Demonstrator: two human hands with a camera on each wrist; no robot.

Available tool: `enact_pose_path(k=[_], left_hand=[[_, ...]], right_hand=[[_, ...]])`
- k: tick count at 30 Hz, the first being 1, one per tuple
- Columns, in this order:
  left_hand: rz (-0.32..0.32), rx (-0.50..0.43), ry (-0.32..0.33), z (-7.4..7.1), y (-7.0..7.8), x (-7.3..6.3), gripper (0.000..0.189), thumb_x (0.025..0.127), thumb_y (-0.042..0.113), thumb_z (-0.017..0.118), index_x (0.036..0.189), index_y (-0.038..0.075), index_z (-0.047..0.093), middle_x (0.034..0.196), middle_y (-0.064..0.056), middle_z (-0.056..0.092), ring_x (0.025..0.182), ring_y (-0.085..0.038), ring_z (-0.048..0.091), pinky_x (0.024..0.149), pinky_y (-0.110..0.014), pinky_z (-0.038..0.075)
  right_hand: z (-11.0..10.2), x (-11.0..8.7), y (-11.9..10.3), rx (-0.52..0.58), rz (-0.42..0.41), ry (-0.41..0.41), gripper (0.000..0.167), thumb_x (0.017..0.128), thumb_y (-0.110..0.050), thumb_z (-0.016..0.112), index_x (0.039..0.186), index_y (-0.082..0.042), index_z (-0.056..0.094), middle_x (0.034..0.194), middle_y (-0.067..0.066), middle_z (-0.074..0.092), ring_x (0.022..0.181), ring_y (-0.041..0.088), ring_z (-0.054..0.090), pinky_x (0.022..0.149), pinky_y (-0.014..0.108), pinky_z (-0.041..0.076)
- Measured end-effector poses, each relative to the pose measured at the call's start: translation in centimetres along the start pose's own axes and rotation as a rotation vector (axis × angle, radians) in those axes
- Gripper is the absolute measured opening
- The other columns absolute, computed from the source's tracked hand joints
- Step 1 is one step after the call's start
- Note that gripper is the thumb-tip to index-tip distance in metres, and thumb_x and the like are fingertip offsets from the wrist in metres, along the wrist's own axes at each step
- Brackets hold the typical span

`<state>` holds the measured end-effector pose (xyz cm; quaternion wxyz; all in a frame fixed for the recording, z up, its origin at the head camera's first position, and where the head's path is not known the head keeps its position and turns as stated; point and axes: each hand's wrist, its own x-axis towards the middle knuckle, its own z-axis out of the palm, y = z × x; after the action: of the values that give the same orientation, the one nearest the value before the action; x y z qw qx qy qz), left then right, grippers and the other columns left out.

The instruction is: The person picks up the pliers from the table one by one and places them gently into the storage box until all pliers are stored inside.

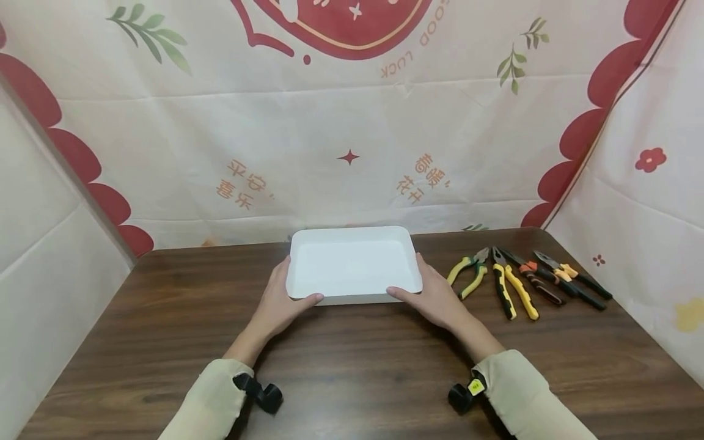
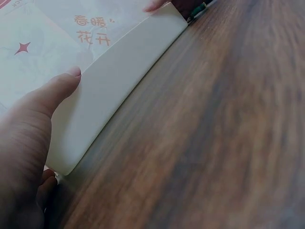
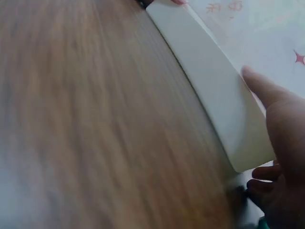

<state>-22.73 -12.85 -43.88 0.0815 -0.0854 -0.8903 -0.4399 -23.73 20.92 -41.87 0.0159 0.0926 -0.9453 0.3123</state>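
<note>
A shallow white tray (image 1: 353, 263) with rounded corners lies at the back middle of the wooden table. My left hand (image 1: 279, 304) grips its near left corner, the thumb on the front rim and the other fingers along the side. On the opposite corner my right hand (image 1: 431, 297) holds the tray the same way. Both wrist views show the tray's front wall (image 2: 114, 86) close to the tabletop, with a thumb at its upper edge. Fingers of the right hand (image 3: 286, 138) curl round the tray's end, partly hidden. Nothing lies inside the tray.
Right of the tray lie several pliers: green-and-yellow pliers (image 1: 476, 282), black-and-yellow pliers (image 1: 520, 289), and others with orange-and-black handles (image 1: 561, 280). A printed white cloth (image 1: 341, 122) hangs behind the wooden table (image 1: 363, 373), with white walls of cloth at both sides.
</note>
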Motion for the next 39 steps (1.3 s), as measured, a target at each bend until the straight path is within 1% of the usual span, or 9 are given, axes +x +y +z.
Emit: enact_pose_path(k=[7, 11, 15, 17, 21, 27, 33, 36, 39], left_hand=[[-0.031, 0.025, -0.026, 0.2, 0.3, -0.1, 0.117, 0.078, 0.054, 0.083, 0.163, 0.010, 0.015, 0.167, -0.016, 0.021, 0.153, -0.035, 0.027, 0.120, -0.061, 0.029], [-0.030, 0.028, -0.030, 0.2, 0.5, 0.0, 0.117, 0.077, 0.054, 0.083, 0.163, 0.011, 0.016, 0.166, -0.015, 0.022, 0.153, -0.035, 0.028, 0.121, -0.060, 0.029], [-0.033, 0.027, -0.034, 0.1, 0.5, 0.1, 0.117, 0.077, 0.053, 0.084, 0.163, 0.012, 0.016, 0.166, -0.014, 0.022, 0.153, -0.034, 0.028, 0.121, -0.060, 0.028], [-0.038, 0.028, -0.037, 0.1, 0.6, 0.1, 0.117, 0.077, 0.053, 0.083, 0.163, 0.012, 0.015, 0.166, -0.014, 0.022, 0.153, -0.034, 0.028, 0.122, -0.059, 0.028], [-0.051, 0.030, -0.043, 0.0, 0.7, 0.1, 0.118, 0.077, 0.053, 0.083, 0.163, 0.010, 0.014, 0.166, -0.016, 0.021, 0.153, -0.035, 0.027, 0.122, -0.059, 0.028], [-0.064, 0.036, -0.046, -0.1, 0.5, 0.0, 0.119, 0.078, 0.054, 0.083, 0.163, 0.007, 0.013, 0.167, -0.017, 0.020, 0.153, -0.036, 0.027, 0.121, -0.060, 0.028], [-0.062, 0.036, -0.042, -0.3, 0.4, 0.0, 0.118, 0.079, 0.053, 0.082, 0.163, 0.008, 0.013, 0.167, -0.017, 0.020, 0.153, -0.036, 0.027, 0.121, -0.060, 0.028], [-0.059, 0.036, -0.039, -0.3, 0.3, 0.0, 0.117, 0.079, 0.053, 0.082, 0.163, 0.009, 0.013, 0.167, -0.017, 0.020, 0.153, -0.036, 0.027, 0.121, -0.060, 0.028], [-0.056, 0.036, -0.041, -0.3, 0.2, 0.0, 0.117, 0.079, 0.052, 0.082, 0.163, 0.009, 0.013, 0.167, -0.017, 0.020, 0.153, -0.036, 0.027, 0.121, -0.060, 0.028]], right_hand=[[-2.4, -0.3, -0.1, -0.039, -0.005, 0.030, 0.088, 0.098, -0.061, 0.053, 0.156, 0.002, 0.033, 0.155, 0.030, 0.041, 0.142, 0.047, 0.041, 0.113, 0.063, 0.037], [-4.2, -0.4, 0.4, -0.041, 0.030, 0.069, 0.082, 0.098, -0.063, 0.050, 0.150, 0.001, 0.043, 0.147, 0.028, 0.051, 0.134, 0.045, 0.051, 0.107, 0.061, 0.044], [-6.1, -0.6, 1.0, -0.065, 0.081, 0.104, 0.083, 0.096, -0.067, 0.051, 0.142, 0.002, 0.050, 0.130, 0.028, 0.061, 0.114, 0.041, 0.063, 0.093, 0.057, 0.052], [-6.9, -0.7, 1.4, -0.094, 0.110, 0.109, 0.086, 0.095, -0.069, 0.051, 0.141, 0.004, 0.050, 0.126, 0.029, 0.060, 0.110, 0.042, 0.062, 0.090, 0.058, 0.051], [-8.2, -0.8, 2.2, -0.158, 0.173, 0.097, 0.094, 0.093, -0.073, 0.048, 0.143, 0.007, 0.045, 0.129, 0.031, 0.056, 0.112, 0.045, 0.058, 0.088, 0.060, 0.049], [-9.2, -0.7, 3.1, -0.259, 0.248, 0.054, 0.102, 0.090, -0.079, 0.045, 0.143, 0.008, 0.043, 0.127, 0.034, 0.055, 0.108, 0.046, 0.059, 0.072, 0.053, 0.052], [-9.5, -0.5, 3.5, -0.288, 0.271, 0.002, 0.105, 0.089, -0.081, 0.044, 0.145, 0.008, 0.041, 0.129, 0.035, 0.057, 0.109, 0.048, 0.061, 0.066, 0.050, 0.051], [-9.3, -0.4, 3.6, -0.308, 0.287, -0.005, 0.106, 0.088, -0.082, 0.045, 0.145, 0.008, 0.041, 0.130, 0.034, 0.058, 0.107, 0.047, 0.063, 0.062, 0.047, 0.051], [-8.8, -0.4, 3.8, -0.341, 0.310, 0.003, 0.104, 0.087, -0.081, 0.048, 0.144, 0.007, 0.042, 0.132, 0.036, 0.055, 0.106, 0.049, 0.062, 0.060, 0.048, 0.050]])
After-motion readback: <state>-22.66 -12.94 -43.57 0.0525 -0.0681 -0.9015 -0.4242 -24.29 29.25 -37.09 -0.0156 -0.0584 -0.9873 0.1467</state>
